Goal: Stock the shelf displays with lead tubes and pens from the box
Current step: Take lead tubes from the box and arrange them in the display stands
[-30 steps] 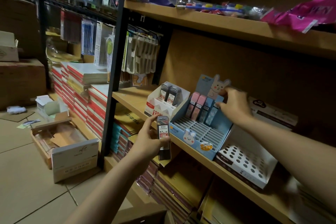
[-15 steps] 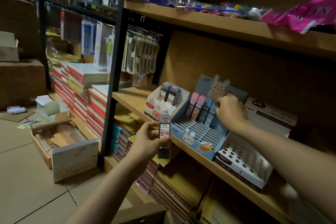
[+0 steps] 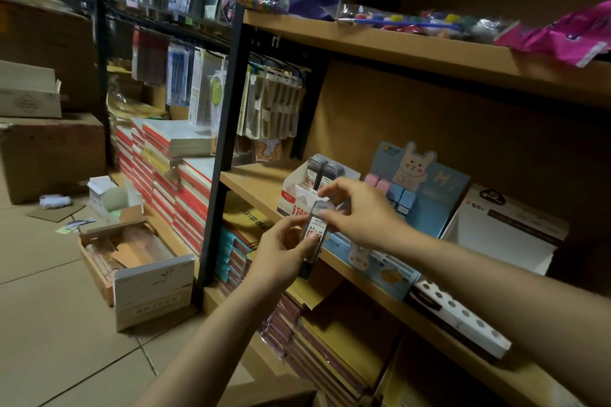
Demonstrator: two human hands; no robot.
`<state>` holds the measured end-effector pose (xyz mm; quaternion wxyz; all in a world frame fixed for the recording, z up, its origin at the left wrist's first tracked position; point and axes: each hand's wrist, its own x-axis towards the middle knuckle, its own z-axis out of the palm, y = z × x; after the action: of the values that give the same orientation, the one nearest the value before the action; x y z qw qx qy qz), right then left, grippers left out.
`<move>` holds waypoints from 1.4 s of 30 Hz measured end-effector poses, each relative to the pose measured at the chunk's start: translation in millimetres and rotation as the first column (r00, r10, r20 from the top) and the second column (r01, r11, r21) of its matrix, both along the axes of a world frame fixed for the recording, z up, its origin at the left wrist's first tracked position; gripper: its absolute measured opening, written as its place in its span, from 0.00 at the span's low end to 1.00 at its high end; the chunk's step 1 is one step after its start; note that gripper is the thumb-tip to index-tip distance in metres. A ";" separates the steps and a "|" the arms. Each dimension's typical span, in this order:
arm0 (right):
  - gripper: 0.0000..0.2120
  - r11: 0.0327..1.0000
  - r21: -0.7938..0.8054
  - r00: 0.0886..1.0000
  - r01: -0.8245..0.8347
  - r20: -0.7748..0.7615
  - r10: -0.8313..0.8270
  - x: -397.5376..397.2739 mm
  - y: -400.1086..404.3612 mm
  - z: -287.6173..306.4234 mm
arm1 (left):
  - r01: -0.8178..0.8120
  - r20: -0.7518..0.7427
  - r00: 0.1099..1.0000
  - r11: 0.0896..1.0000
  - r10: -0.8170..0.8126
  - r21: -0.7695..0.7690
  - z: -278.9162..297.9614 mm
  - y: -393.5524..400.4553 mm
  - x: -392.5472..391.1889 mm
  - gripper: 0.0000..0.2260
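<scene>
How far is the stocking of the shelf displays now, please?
Done: two lead tubes stand in the white display. In hand: left hand holds another tube, right hand pinching its top. Left: the hole tray shows no pens.

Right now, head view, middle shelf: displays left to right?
White lead-tube display → blue bunny display → white display with round holes. Both hands hold a lead tube in front of the first two: left hand, right hand.
</scene>
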<state>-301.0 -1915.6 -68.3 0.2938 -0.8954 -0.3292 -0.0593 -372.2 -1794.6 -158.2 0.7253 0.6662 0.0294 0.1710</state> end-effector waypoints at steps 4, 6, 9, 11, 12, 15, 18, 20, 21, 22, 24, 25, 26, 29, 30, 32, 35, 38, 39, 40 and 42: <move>0.09 0.983 0.166 0.992 0.079 0.085 -0.094 33.0 -2.4 32.2 | -0.238 0.118 0.971 0.902 0.209 0.360 -0.8 7.0 7.9 0.18; 0.09 0.958 0.241 0.948 0.155 0.235 -0.213 53.1 -5.8 50.1 | -0.289 0.152 0.957 0.807 0.246 0.516 -3.9 9.9 13.9 0.22; 0.07 0.950 0.230 0.884 0.210 0.370 -0.285 76.3 -5.3 58.1 | -0.205 0.092 0.978 0.753 0.190 0.625 -8.7 9.0 22.3 0.27; 0.06 0.957 0.170 0.873 0.236 0.396 -0.285 86.7 -3.6 55.7 | -0.153 0.076 0.987 0.703 0.140 0.695 -10.8 7.5 27.7 0.29; 0.06 0.959 0.142 0.870 0.246 0.404 -0.282 90.4 -2.5 53.7 | -0.139 0.078 0.990 0.682 0.119 0.718 -11.5 7.3 30.4 0.30; 0.06 0.963 0.081 0.872 0.255 0.412 -0.266 98.9 -0.4 46.5 | -0.134 0.088 0.991 0.634 0.104 0.762 -9.7 7.9 38.3 0.31; 0.06 0.962 0.017 0.887 0.274 0.382 -0.259 104.4 2.3 40.2 | -0.166 0.139 0.986 0.606 0.092 0.778 -5.7 7.7 44.5 0.32; 0.06 0.961 -0.023 0.900 0.275 0.359 -0.249 106.0 3.3 37.8 | -0.181 0.166 0.983 0.573 0.078 0.800 -5.6 6.8 47.6 0.31; 0.06 0.960 -0.042 0.903 0.278 0.352 -0.247 106.4 4.1 36.6 | -0.173 0.159 0.984 0.559 0.074 0.811 -7.0 6.5 48.6 0.30; 0.05 0.957 -0.053 0.907 0.284 0.339 -0.250 106.9 4.9 35.4 | -0.152 0.135 0.988 0.550 0.071 0.821 -9.4 6.4 49.5 0.30; 0.05 0.952 -0.049 0.917 0.301 0.291 -0.275 109.5 5.9 32.4 | -0.091 0.067 0.996 0.543 0.063 0.835 -15.1 7.5 50.4 0.30; 0.06 0.947 -0.048 0.916 0.317 0.273 -0.293 111.3 6.1 30.6 | -0.069 0.042 0.997 0.538 0.061 0.840 -17.2 8.7 50.4 0.30; 0.06 0.940 -0.054 0.913 0.336 0.265 -0.311 112.4 5.7 28.8 | -0.055 0.027 0.998 0.533 0.061 0.844 -18.7 10.1 50.3 0.30; 0.06 0.926 -0.083 0.899 0.369 0.286 -0.332 112.2 3.0 22.8 | -0.037 -0.001 0.998 0.550 0.070 0.834 -19.2 13.0 50.5 0.30; 0.05 0.924 -0.086 0.893 0.372 0.303 -0.332 111.2 2.4 20.3 | -0.028 -0.011 0.998 0.559 0.066 0.829 -19.0 12.7 50.6 0.30; 0.06 0.917 -0.097 0.878 0.387 0.342 -0.334 108.1 2.1 16.7 | -0.009 -0.022 0.999 0.556 0.049 0.831 -18.7 11.1 50.0 0.30; 0.11 0.895 -0.168 0.859 0.414 0.398 -0.322 101.7 1.1 18.0 | 0.028 -0.051 0.998 0.537 0.029 0.843 -20.9 9.4 48.0 0.30; 0.13 0.931 -0.073 0.867 0.357 0.397 -0.301 85.1 -5.5 21.9 | 0.047 -0.064 0.998 0.521 0.015 0.852 -22.1 10.2 42.3 0.30; 0.12 0.953 -0.007 0.873 0.303 0.404 -0.274 73.9 -8.4 21.9 | 0.034 -0.046 0.999 0.523 0.011 0.852 -22.0 11.2 38.1 0.30; 0.10 0.968 0.061 0.878 0.245 0.410 -0.248 59.2 -11.2 19.9 | 0.015 -0.022 1.000 0.525 0.006 0.851 -21.9 12.9 32.0 0.29; 0.05 0.968 0.213 0.899 0.129 0.387 -0.205 22.9 -18.2 3.1 | -0.010 0.013 1.000 0.534 -0.002 0.845 -25.4 15.7 14.1 0.28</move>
<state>-278.1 -1933.8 -65.1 0.2935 -0.8578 -0.2977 -0.2989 -358.1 -1778.8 -183.7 0.3137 0.9324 -0.0596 0.1696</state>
